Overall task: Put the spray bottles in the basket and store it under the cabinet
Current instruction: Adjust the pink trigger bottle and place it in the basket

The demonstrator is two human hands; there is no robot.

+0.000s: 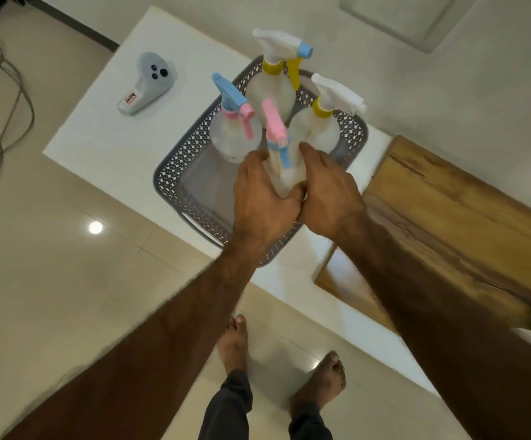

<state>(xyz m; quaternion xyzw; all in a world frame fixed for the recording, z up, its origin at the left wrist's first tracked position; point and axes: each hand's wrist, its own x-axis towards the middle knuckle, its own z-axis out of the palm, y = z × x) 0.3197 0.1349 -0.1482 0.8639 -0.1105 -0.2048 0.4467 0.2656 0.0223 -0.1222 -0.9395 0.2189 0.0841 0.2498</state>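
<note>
On the white counter (105, 134), a grey controller (148, 85) is seen left of the grey basket (175, 173), in which three spray bottles (270, 87) stand upright. A fourth, pink-headed spray bottle (284, 160) is clasped between left hand (262, 198) and right hand (329, 195) over the basket, with a wooden board (448, 217) at right.

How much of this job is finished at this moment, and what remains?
Done: three spray bottles stand in the grey basket. In hand: the left hand and right hand together hold a fourth bottle above the basket. Left: setting it down and storing the basket, which sits on the white counter, under the cabinet.
</note>
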